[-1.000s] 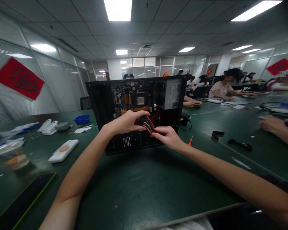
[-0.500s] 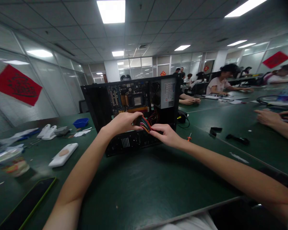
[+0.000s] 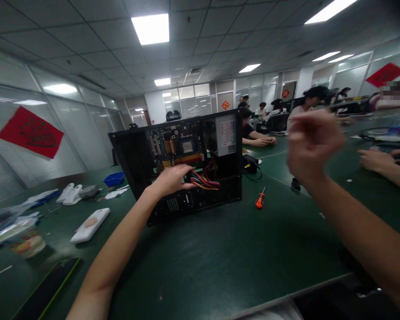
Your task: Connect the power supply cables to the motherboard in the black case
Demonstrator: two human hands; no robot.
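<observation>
Open-plan room, panel lights overhead, glass partitions at the back, a red paper square [image 3: 30, 132] on the left wall. Long green counter [image 3: 220, 253] carries everything.

Computer case [image 3: 178, 166] stands on its side near the counter's middle, open face toward the camera; motherboard [image 3: 175, 146] shows in its upper part, power supply [image 3: 225, 135] at its upper right.

Left hand [image 3: 171, 178] reaches into the case, fingers curled around a bundle of coloured wires [image 3: 205, 181] that fans out to the right inside the lower bay. Grip looks closed on the bundle.

Right hand [image 3: 311, 144] is raised in the air, well apart from the case, motion-blurred; fingers loosely bent, nothing visible in them, though I cannot tell for sure whether it is open or closed.

Orange-handled screwdriver [image 3: 260, 199] lies on the counter just right of the case. White phone case [image 3: 90, 225] lies to the left; a blue tray [image 3: 114, 178] sits farther back. Dark slab with a green edge [image 3: 43, 291] sits at the near left.

Other people sit at the far right; one co-worker's hand [image 3: 375, 160] rests on the counter.
</observation>
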